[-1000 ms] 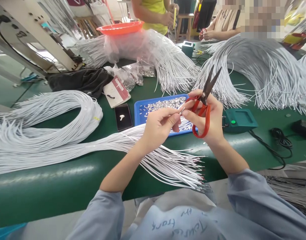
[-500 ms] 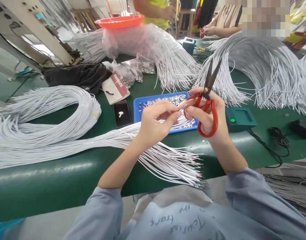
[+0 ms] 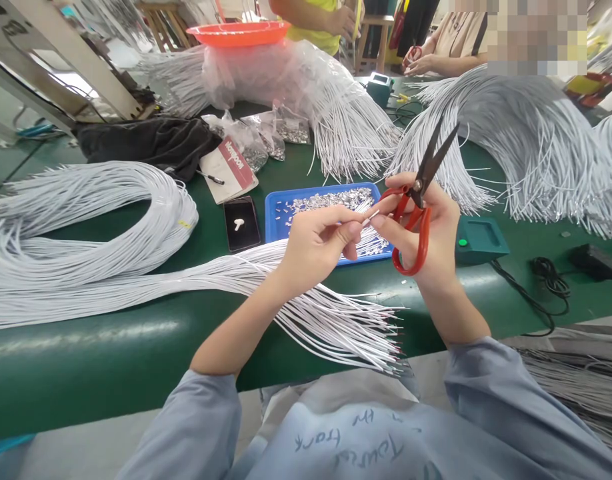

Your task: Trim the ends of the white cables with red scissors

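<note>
My left hand (image 3: 319, 243) pinches the end of a white wire (image 3: 371, 217) between thumb and fingertips. Red-handled scissors (image 3: 420, 193) hang on the fingers of my right hand (image 3: 436, 230), dark blades slightly apart and pointing up and away. The right thumb and a fingertip come to the wire's tip; whether they touch it is hard to tell. Just beyond both hands lies a blue tray (image 3: 272, 227) with many small silvery metal pieces (image 3: 336, 199) and some wire ends in it. A bundle of white wires (image 3: 336, 327) passes beneath my left forearm, its loose ends fanned out near the table edge.
Left stands a looped wire coil (image 3: 171, 207); a phone (image 3: 242, 230) with a white earbud on it and a notebook (image 3: 229, 170) lie nearby. Right sits a green device (image 3: 481, 240) with a cable. Large wire bundles (image 3: 526, 133) and co-workers (image 3: 453, 43) are across the table.
The wire tip shows more clearly between my fingertips. The scissors have turned slightly, blades leaning further right and a little more apart. The view has shifted slightly.
</note>
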`<state>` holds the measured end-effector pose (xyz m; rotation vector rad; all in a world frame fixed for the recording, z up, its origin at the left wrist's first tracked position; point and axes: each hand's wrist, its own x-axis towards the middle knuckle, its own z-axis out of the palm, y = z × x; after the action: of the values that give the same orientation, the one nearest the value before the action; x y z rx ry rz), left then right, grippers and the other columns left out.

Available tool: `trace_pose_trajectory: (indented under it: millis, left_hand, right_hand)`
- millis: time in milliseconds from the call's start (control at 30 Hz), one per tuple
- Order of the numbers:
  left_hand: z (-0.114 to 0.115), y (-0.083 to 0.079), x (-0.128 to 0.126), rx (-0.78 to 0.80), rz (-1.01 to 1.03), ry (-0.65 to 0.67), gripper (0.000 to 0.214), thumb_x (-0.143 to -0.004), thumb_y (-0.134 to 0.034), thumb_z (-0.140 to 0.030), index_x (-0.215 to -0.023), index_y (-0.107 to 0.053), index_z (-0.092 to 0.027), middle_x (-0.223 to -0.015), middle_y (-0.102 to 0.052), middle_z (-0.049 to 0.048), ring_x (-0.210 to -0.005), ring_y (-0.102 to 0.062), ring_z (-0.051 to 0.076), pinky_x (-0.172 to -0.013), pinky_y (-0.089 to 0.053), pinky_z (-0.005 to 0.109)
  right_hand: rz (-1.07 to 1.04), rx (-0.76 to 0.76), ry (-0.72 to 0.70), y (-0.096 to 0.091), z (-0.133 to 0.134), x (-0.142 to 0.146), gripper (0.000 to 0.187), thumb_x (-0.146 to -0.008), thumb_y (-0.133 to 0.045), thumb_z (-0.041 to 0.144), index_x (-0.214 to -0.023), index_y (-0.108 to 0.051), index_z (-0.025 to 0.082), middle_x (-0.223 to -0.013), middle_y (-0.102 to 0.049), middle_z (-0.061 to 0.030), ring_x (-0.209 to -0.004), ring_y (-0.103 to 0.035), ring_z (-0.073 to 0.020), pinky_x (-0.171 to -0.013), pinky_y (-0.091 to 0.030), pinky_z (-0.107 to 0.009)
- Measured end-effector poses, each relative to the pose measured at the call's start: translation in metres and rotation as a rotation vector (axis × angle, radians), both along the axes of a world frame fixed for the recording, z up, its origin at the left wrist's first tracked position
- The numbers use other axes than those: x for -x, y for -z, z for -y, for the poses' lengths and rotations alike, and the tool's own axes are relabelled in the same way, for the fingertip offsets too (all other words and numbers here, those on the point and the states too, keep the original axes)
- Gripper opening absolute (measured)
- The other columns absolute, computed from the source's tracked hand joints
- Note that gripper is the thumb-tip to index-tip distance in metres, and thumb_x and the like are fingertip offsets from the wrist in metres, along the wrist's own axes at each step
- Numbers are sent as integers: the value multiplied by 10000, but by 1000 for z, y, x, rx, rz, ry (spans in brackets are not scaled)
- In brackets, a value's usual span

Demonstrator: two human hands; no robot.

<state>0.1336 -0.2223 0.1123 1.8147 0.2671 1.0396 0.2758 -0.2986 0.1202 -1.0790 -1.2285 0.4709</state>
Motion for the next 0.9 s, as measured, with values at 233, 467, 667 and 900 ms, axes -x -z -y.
trace_pose_trajectory:
  millis: [233, 467, 667, 900]
  left_hand:
    - [0, -3, 2, -33, -93, 38, 335, -946, -557, -415, -771, -680, -157, -571, -588, -4, -527, -557, 84, -521, -464, 199]
    - [0, 0, 0, -295, -17, -125, 127, -899, -622, -201, -807, -700, -161, -662, -611, -1, -613, -553, 82, -564, -469, 180]
    - [0, 0, -2, -350, 8, -161, 117, -876, -637, -151, -771, -688, -161, -669, -632, -7, -604, -564, 72, -558, -474, 169]
    - [-4, 1, 4, -239, 70, -170, 142, -908, -630, -249, -815, -724, -197, -650, -625, 3, -597, -552, 88, -522, -469, 193]
  right_hand:
    - [-23, 23, -12, -3, 2, -1, 320, -772, -769, 362, -1014, -576, 284, -755, -719, 22, -670, -673, -172, -600, -538, -341]
    - [54, 49, -68, -4, 4, -11, 334, -792, -748, 408, -1038, -577, 260, -786, -730, 12, -666, -675, -166, -575, -539, -325]
    - [106, 82, -46, -6, 7, -14, 283, -800, -746, 403, -1029, -608, 312, -782, -727, 18, -699, -696, -187, -588, -551, -337]
    - [250, -38, 103, -6, 8, -16, 285, -797, -741, 295, -1070, -656, 300, -926, -734, 3, -790, -694, -195, -621, -544, -335]
